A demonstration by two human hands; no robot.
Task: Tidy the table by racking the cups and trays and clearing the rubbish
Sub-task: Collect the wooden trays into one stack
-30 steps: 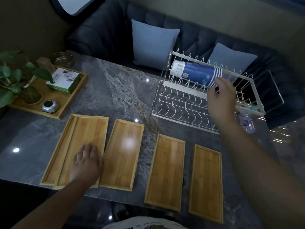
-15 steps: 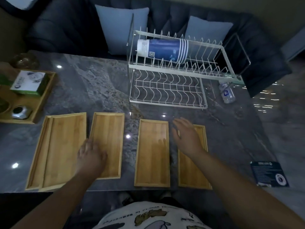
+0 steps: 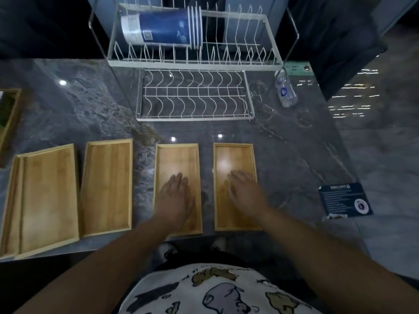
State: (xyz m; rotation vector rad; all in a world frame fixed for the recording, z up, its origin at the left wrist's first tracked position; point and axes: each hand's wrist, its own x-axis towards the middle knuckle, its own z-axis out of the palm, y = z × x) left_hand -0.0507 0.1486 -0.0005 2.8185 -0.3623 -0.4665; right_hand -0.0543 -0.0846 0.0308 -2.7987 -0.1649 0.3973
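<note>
Several bamboo trays lie in a row along the near edge of the grey marble table. My left hand [image 3: 175, 198] rests flat, fingers spread, on the third tray [image 3: 178, 157]. My right hand [image 3: 243, 193] lies flat on the rightmost tray [image 3: 233, 155]. Further left are a single tray [image 3: 107, 186] and a stacked pair of trays [image 3: 45, 198]. A white two-tier wire rack [image 3: 195, 63] stands at the back, and a nested stack of blue paper cups [image 3: 163, 30] lies on its side in the upper tier.
A clear plastic bottle [image 3: 286, 92] lies right of the rack. A dark blue card [image 3: 344, 199] sits near the table's right edge. Another wooden tray's corner [image 3: 11, 118] shows at far left. A dark sofa is behind the table.
My right hand let go of the cups in the rack and came down onto the rightmost tray. My left hand moved right from the left trays to the third tray. The view tilted down.
</note>
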